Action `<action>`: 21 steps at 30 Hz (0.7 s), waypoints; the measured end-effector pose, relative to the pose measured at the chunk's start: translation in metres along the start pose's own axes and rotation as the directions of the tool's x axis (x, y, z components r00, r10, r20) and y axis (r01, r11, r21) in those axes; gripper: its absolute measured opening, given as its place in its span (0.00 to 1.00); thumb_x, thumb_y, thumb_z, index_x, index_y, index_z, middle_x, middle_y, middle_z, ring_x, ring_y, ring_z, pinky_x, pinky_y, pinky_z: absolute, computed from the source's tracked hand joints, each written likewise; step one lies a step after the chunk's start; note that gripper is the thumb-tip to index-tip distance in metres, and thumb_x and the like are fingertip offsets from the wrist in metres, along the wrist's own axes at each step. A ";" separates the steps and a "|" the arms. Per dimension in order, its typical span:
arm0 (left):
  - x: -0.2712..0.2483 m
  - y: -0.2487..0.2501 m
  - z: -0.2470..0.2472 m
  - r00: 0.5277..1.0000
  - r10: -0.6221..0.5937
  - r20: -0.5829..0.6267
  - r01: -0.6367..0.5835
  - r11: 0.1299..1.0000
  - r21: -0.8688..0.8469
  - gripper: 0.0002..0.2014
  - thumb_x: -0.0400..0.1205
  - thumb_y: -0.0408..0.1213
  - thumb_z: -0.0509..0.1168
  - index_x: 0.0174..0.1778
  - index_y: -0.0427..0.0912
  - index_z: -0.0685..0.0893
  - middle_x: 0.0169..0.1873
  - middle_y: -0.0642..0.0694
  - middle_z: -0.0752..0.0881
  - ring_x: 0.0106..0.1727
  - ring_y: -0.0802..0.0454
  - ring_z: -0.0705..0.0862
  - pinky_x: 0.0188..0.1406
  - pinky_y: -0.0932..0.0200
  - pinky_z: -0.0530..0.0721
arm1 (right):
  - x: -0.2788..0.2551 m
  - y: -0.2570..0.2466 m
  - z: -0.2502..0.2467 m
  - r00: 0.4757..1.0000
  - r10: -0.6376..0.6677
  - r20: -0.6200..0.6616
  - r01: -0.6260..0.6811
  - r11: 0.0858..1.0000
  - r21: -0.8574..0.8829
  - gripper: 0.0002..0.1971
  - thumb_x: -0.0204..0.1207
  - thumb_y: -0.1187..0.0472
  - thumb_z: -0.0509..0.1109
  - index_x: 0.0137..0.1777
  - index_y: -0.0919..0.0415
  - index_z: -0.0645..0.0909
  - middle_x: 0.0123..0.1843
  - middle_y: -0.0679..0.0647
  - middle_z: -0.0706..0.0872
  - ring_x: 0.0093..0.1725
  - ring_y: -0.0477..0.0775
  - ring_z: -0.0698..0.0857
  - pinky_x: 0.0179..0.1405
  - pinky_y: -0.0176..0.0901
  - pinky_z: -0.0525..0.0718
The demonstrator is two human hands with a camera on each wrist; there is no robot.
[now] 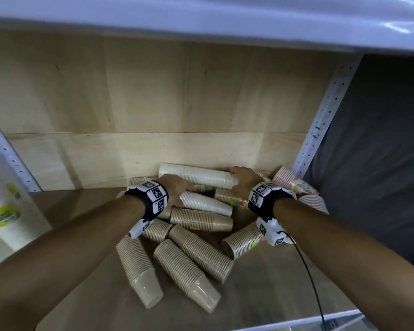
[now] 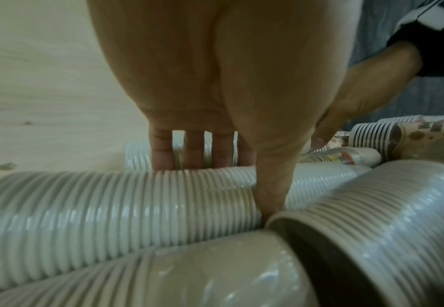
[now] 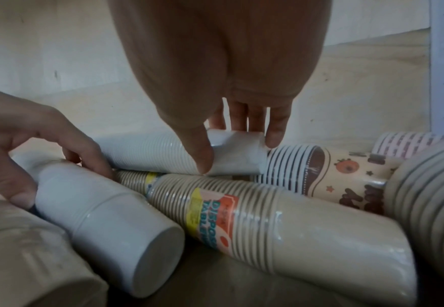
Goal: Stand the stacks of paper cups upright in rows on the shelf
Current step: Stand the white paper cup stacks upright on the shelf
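The left hand [image 1: 177, 187] is curled over the shorter white stack of nested paper cups [image 1: 207, 203], fingers on its far side and thumb on the near side in the left wrist view, so it grips that stack about midway along its ribbed length; the right hand [image 1: 243, 179] pinches the closed, narrow end of the longer white stack of paper cups [image 1: 197, 175], thumb in front and fingers behind in the right wrist view. Both stacks lie on their sides on the brown shelf board [image 1: 273, 283], the longer one at the back against the pale plywood back panel [image 1: 153, 91], the shorter one just in front of it and resting on other stacks. I would judge each stack light and fairly stiff along its length, since the cups are nested tight, but the glossy clear film around them looks slippery, and a long stack could bow or separate if lifted by one end alone; a hold near the middle, or one at each end, seems safest, with the wide rim end turned down so it stands steady. Around them lie several kraft-brown stacks of paper cups [image 1: 196, 263], all on their sides and crossing each other, one with an orange and green printed label [image 3: 210, 216] reading partly "DISPOSABLE". At the right are patterned stacks with a brown band and small printed figures [image 3: 346, 178], touching the white ones. None of the stacks stands upright yet. A perforated grey metal upright [image 1: 325, 115] bounds the shelf on the right.
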State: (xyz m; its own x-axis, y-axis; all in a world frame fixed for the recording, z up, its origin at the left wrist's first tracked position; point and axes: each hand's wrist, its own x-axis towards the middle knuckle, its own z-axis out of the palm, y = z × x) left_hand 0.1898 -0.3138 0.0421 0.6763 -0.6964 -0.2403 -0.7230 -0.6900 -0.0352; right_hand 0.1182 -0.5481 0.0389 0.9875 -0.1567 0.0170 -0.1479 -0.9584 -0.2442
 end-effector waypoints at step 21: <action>-0.094 -0.038 -0.045 0.943 -0.222 -0.249 0.138 0.939 -0.314 0.32 0.75 0.45 0.76 0.72 0.44 0.70 0.61 0.45 0.79 0.60 0.46 0.79 0.54 0.56 0.75 | -0.032 -0.053 -0.077 0.985 -0.117 -0.126 0.115 0.993 -0.028 0.27 0.76 0.61 0.70 0.76 0.56 0.72 0.68 0.59 0.73 0.69 0.60 0.73 0.66 0.55 0.78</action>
State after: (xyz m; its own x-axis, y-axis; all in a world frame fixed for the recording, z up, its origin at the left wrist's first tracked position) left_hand 0.1596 -0.2313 0.1100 0.8329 -0.5529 0.0233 -0.5417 -0.8061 0.2383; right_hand 0.0901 -0.5111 0.1260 0.9833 -0.0719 0.1675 -0.0351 -0.9764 -0.2133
